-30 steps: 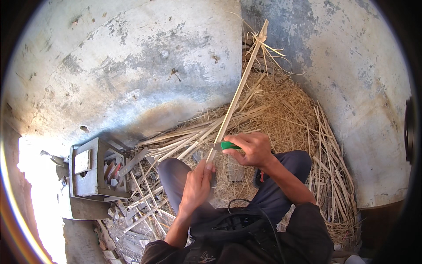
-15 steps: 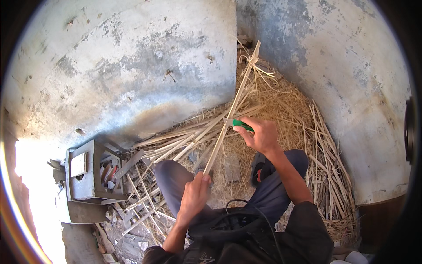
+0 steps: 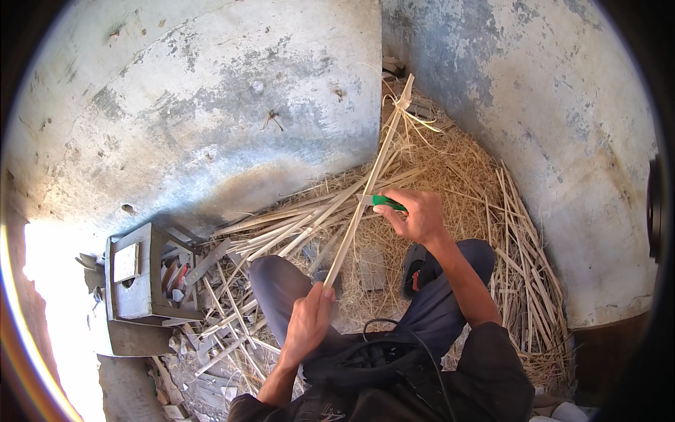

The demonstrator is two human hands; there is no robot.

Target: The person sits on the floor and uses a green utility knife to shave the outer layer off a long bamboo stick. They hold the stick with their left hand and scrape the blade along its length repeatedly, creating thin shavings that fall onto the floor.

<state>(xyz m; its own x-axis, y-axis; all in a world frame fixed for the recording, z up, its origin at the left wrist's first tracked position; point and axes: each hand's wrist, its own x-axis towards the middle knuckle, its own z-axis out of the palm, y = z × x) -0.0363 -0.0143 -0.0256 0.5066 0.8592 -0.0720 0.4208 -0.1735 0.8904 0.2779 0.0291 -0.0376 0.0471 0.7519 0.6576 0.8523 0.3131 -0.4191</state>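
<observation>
My left hand [image 3: 306, 326] is closed around the near end of a long, pale bamboo strip [image 3: 346, 246], which slants away from me to the upper right. At the strip's far end, thin curled shavings [image 3: 403, 105] hang on in a tuft. In my right hand [image 3: 420, 214] is a knife with a green handle [image 3: 389, 203]; fingers and thumb are closed on it. Its short blade points left and lies across the strip, around the middle of its length. Part of the handle is hidden in my palm.
Straw-like shavings [image 3: 450, 169] cover the floor ahead. Several loose strips [image 3: 281, 221] lie to the left, more [image 3: 527, 281] along the right wall. A weathered wooden box [image 3: 133, 299] with things inside stands left. Two stained walls [image 3: 211, 91] meet at the far corner.
The strip has slid slightly toward me, its far tip now lower, and my left hand has drawn back a little with it. My right hand and the knife have stayed almost in place.
</observation>
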